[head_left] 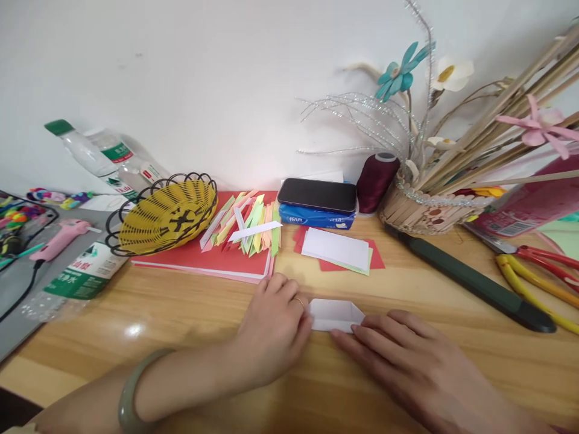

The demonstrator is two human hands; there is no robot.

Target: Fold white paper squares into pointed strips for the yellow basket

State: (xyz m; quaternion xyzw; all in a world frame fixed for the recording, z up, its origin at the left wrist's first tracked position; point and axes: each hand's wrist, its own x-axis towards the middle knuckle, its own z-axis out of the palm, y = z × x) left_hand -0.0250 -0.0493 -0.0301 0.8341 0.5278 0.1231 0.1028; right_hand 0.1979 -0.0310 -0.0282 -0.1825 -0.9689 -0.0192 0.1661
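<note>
A small folded white paper (335, 313) lies on the wooden table (181, 313) near the front middle. My left hand (274, 328), with a ring and a green bangle on the wrist, rests on the paper's left end with fingers curled. My right hand (407, 361) lies flat, its fingertips pressing the paper's lower right edge. Behind the paper sits a stack of white, green and red paper sheets (338, 249).
A yellow wire basket (165, 214) and folded coloured paper strips (246, 229) sit on red sheets at the left. A phone (316, 194) lies on a blue tissue pack, beside a maroon thread spool (375, 175), a stick vase (420, 208), a dark knife (470, 280) and yellow-red scissors (538, 271).
</note>
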